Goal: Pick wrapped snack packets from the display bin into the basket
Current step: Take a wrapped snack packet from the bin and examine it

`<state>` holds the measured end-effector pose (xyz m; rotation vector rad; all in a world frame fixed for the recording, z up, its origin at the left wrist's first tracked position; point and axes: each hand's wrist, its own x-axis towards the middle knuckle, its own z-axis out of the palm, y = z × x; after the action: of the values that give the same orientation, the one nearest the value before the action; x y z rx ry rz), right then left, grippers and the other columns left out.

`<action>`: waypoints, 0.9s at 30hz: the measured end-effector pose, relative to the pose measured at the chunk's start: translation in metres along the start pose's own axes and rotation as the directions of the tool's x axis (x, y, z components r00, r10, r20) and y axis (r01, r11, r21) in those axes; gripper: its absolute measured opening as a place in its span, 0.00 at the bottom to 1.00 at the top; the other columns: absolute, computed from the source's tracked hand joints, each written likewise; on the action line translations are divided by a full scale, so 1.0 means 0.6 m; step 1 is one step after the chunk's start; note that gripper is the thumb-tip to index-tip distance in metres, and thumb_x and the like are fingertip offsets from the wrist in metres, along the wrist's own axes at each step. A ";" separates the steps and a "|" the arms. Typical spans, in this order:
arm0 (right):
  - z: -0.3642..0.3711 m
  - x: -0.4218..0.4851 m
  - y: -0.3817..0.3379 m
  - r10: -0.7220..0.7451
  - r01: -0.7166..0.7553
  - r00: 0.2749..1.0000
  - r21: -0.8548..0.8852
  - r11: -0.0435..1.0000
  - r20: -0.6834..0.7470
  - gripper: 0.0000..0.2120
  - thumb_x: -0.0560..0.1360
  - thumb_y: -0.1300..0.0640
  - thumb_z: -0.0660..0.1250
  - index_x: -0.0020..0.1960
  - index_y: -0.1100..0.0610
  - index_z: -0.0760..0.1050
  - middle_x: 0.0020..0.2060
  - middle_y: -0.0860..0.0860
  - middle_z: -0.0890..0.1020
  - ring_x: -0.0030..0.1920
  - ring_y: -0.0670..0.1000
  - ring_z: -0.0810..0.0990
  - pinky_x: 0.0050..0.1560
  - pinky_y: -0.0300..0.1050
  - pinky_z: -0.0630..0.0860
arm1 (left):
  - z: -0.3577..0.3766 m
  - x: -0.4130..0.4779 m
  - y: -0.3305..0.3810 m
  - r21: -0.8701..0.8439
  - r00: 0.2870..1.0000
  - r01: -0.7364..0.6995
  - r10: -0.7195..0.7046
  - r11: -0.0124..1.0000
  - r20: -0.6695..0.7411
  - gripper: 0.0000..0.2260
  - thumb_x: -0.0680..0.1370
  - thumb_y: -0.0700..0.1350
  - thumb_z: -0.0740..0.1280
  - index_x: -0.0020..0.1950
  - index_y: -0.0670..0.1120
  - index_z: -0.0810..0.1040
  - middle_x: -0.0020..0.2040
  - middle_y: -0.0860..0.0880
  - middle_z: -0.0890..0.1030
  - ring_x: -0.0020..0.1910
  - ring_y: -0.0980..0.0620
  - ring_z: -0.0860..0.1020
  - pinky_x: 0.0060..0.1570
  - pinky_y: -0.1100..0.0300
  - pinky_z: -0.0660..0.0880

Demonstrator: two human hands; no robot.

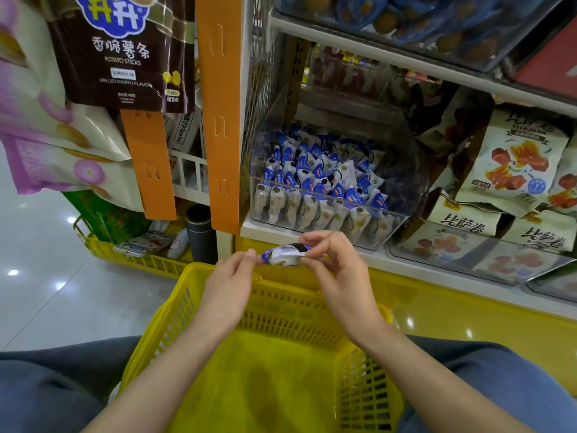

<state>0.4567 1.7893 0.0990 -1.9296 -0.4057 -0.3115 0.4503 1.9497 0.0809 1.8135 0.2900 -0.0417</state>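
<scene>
Fingers of both hands pinch one blue-and-white snack packet [285,254] above the yellow basket [175,310]; left hand [229,281] grips its twisted end, right hand [335,267] its body; clear display bin [406,195] of like packets sits just behind.

Head view — looking down, close over basket [187,307] and shelf [406,260].

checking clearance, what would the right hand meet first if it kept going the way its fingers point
The right hand points forward-left along the snack packet it pinches, so it would probably meet the left hand at the packet's other end first; depth is unclear.
</scene>
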 end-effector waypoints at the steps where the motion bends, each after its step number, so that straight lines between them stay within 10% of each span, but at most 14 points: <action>1: -0.001 -0.001 0.000 -0.044 0.045 0.999 -0.016 0.999 0.014 0.15 0.72 0.68 0.66 0.41 0.48 0.71 0.52 0.48 0.76 0.57 0.41 0.76 0.53 0.35 0.75 | -0.001 0.000 0.004 -0.081 0.998 0.055 -0.052 0.995 0.035 0.14 0.81 0.52 0.54 0.43 0.55 0.77 0.48 0.48 0.79 0.48 0.49 0.76 0.53 0.52 0.73; 5: -0.001 -0.004 0.007 -0.180 0.195 0.975 -0.109 0.975 0.130 0.05 0.72 0.66 0.66 0.41 0.57 0.74 0.55 0.45 0.74 0.59 0.40 0.73 0.54 0.39 0.76 | -0.001 -0.003 0.014 -0.436 0.969 0.207 -0.121 0.876 0.217 0.12 0.80 0.51 0.58 0.51 0.47 0.78 0.44 0.47 0.84 0.41 0.49 0.83 0.39 0.59 0.78; 10: 0.003 -0.005 0.001 -0.149 0.200 0.946 -0.157 0.967 0.288 0.03 0.73 0.62 0.68 0.47 0.57 0.77 0.57 0.47 0.73 0.62 0.39 0.71 0.61 0.34 0.69 | -0.003 -0.004 0.016 -0.482 0.996 0.084 -0.060 0.872 0.064 0.10 0.76 0.40 0.66 0.56 0.47 0.77 0.42 0.50 0.85 0.42 0.55 0.83 0.45 0.59 0.77; 17: 0.004 0.008 -0.017 0.245 -0.249 0.964 0.023 0.968 0.106 0.19 0.77 0.59 0.61 0.66 0.51 0.60 0.56 0.40 0.72 0.52 0.41 0.77 0.54 0.40 0.76 | 0.002 -0.009 0.016 -0.455 0.995 0.014 0.031 0.890 0.092 0.11 0.77 0.39 0.64 0.53 0.54 0.76 0.43 0.52 0.84 0.40 0.60 0.82 0.35 0.69 0.75; 23: 0.004 0.009 -0.024 0.490 -0.624 0.761 0.272 0.732 0.426 0.15 0.81 0.57 0.54 0.65 0.59 0.70 0.59 0.57 0.79 0.55 0.52 0.79 0.56 0.45 0.76 | 0.007 -0.013 0.017 -0.479 0.977 -0.044 0.137 0.877 0.162 0.11 0.77 0.38 0.63 0.54 0.53 0.77 0.47 0.52 0.84 0.45 0.57 0.82 0.41 0.67 0.76; 27: 0.016 0.000 -0.027 0.466 -0.626 0.762 0.330 0.707 0.449 0.15 0.80 0.58 0.56 0.64 0.60 0.71 0.58 0.59 0.79 0.58 0.55 0.78 0.58 0.52 0.75 | 0.017 -0.017 0.008 -0.263 0.965 -0.195 0.233 0.945 0.123 0.15 0.74 0.38 0.69 0.53 0.56 0.71 0.53 0.57 0.78 0.49 0.61 0.76 0.41 0.75 0.71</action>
<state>0.4504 1.8038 0.1088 -1.5235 -0.0750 0.4939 0.4426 1.9373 0.0844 1.5719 -0.0135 0.0096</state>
